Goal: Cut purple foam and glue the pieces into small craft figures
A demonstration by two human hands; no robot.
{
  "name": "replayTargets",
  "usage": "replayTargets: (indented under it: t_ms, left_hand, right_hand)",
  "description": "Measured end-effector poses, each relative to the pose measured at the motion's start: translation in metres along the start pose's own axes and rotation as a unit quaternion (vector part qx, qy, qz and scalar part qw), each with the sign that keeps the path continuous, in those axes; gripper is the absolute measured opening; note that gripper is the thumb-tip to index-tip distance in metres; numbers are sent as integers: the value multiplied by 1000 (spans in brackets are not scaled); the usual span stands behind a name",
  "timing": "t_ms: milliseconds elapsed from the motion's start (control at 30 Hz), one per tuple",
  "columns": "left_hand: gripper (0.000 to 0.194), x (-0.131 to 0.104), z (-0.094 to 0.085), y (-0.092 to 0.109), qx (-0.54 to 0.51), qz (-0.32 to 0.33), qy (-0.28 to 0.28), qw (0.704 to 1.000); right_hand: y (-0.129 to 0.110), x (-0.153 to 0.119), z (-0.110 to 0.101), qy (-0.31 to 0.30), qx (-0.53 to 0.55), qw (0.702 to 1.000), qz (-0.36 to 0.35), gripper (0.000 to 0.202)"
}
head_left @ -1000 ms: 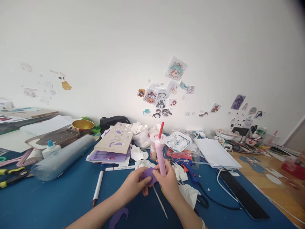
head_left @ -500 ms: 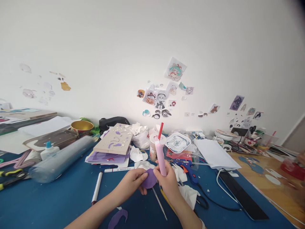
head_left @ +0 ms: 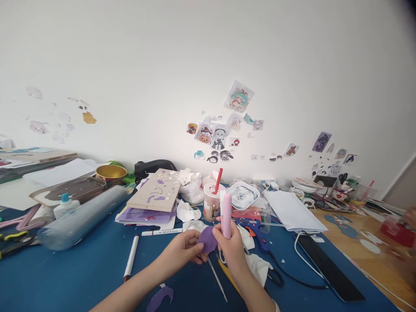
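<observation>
My left hand [head_left: 188, 246] pinches the lower left edge of a small rounded purple piece of felt or paper [head_left: 208, 239]. My right hand [head_left: 230, 249] is closed around a thick pink rod-shaped tool [head_left: 227, 212] with a rounded top, held upright. A white strip runs along the tool's left side; its lower end is hidden in my fist. The right thumb is at the purple piece's right edge. Below the hands lies a thin pale stick [head_left: 217, 277]. A curved purple scrap [head_left: 160, 299] rests nearer to me.
A drink cup [head_left: 211, 208] with a red straw stands just behind my hands. To the right are a blue glue gun [head_left: 259, 236], crumpled tissue [head_left: 258, 266] and a black tablet [head_left: 331, 268]. White markers [head_left: 131, 258], a board [head_left: 156, 190] and a clear plastic roll [head_left: 82, 219] lie left.
The purple piece has turned and shifted slightly up and right between my hands. The pink tool has swung more upright, and my right hand has moved a little to the right.
</observation>
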State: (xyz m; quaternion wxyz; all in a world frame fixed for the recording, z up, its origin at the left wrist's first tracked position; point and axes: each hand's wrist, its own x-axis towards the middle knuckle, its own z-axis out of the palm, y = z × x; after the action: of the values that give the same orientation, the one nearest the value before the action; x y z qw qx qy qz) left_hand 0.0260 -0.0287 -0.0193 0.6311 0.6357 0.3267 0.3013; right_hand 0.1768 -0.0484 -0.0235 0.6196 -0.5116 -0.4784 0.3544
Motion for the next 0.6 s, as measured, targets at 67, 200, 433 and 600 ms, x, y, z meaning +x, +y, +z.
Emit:
replayTargets:
  t_ms: [67, 200, 433, 600]
  left_hand:
    - [42, 3, -2, -4, 21, 9, 24, 999]
    - [43, 5, -7, -1, 16, 58, 91, 994]
    - [38, -2, -7, 8, -7, 111, 133, 985]
    - [37, -1, -5, 2, 0, 121, 126, 985]
  right_hand:
    - [1, 0, -1, -7, 6, 1000, -11, 36]
    - [9, 2, -3, -48, 27, 998, -39, 49]
    - [17, -1, 3, -178, 22, 983, -41, 56]
    - [10, -4, 5, -192, -10, 980, -45, 47]
